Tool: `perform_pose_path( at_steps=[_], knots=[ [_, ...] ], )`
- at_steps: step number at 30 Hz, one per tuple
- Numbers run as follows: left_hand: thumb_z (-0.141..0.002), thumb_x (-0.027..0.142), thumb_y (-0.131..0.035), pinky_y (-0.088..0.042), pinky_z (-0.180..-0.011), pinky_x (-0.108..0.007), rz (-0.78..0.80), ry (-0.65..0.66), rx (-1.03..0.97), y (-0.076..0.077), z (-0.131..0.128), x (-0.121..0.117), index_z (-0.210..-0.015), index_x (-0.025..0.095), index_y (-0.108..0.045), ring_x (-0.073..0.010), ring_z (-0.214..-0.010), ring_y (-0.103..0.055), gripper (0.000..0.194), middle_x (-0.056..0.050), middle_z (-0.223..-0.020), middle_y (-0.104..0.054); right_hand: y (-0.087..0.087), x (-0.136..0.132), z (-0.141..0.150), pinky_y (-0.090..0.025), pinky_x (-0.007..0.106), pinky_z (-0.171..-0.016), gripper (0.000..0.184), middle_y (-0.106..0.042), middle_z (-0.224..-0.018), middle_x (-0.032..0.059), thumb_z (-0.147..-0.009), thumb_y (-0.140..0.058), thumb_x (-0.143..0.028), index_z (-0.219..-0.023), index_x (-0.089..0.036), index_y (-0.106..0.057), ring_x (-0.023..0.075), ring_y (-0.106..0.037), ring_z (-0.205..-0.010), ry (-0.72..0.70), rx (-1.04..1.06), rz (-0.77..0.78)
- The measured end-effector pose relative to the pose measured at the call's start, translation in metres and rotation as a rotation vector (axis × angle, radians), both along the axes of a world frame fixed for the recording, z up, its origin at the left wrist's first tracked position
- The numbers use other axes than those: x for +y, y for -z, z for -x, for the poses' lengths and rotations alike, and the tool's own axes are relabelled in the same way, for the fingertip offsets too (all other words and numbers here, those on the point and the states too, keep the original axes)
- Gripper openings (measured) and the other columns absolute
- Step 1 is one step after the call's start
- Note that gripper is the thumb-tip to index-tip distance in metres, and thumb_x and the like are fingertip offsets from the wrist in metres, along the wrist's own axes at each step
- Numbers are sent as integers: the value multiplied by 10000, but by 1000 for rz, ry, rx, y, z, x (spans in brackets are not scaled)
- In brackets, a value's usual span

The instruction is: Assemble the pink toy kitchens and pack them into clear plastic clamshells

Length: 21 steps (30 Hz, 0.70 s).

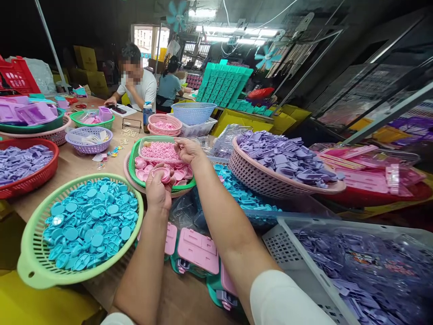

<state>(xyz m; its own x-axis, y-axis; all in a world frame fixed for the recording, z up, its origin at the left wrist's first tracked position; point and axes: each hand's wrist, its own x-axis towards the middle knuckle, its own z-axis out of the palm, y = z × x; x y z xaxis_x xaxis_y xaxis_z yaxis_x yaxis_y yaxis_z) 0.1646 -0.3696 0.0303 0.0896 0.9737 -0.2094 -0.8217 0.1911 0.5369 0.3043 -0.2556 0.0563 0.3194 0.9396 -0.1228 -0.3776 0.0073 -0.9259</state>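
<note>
My left hand (158, 193) holds a round pink plastic part (161, 174) between thumb and fingers. It is over a green basket (132, 158) with more round pink pieces (144, 167) in it. A clear tray (142, 152) full of tiny pink pieces (160, 150) rests on that basket. At the tray's right end is my right hand (188, 151), its fingertips pinched together; whatever they hold is too small to make out. Below my forearms stand several pink-lidded toy boxes (199, 249) with green bodies.
A light green basket (27, 243) of round blue parts stands at left. To the right are a pink basket (264, 178) of purple parts and a white crate (314, 262) of purple pieces. A person (147, 85) sits across the table, another (170, 85) farther back.
</note>
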Motion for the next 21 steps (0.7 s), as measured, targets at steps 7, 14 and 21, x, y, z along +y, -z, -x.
perform_pose_path(
  at_steps=[7, 14, 21],
  knots=[
    [-705, 145, -736, -287, -420, -144, -54, -25, 103, 3, 1, 2, -819, 166, -523, -69, -463, -546, 242, 48, -617, -583, 1, 6, -6, -496, 168, -399, 161, -594, -531, -15, -770, -684, 28, -858, -103, -652, 88, -552, -425, -89, -269, 146],
    [-710, 151, -703, -288, -424, -133, -33, -10, 114, 3, 0, 1, -838, 165, -506, -59, -466, -541, 235, 59, -612, -568, -21, -12, -19, -613, 222, -580, 276, -709, -770, 112, -848, -450, 76, -1008, -47, -638, 164, -721, -689, -221, -257, 185],
    [-702, 152, -660, -307, -447, -147, -41, 9, 142, 4, 1, 2, -865, 160, -525, -67, -495, -557, 211, 41, -643, -596, -22, -18, -28, -602, 220, -718, 272, -700, -851, 118, -880, -403, 38, -980, -74, -629, 138, -702, -813, -361, -303, 97]
  ],
)
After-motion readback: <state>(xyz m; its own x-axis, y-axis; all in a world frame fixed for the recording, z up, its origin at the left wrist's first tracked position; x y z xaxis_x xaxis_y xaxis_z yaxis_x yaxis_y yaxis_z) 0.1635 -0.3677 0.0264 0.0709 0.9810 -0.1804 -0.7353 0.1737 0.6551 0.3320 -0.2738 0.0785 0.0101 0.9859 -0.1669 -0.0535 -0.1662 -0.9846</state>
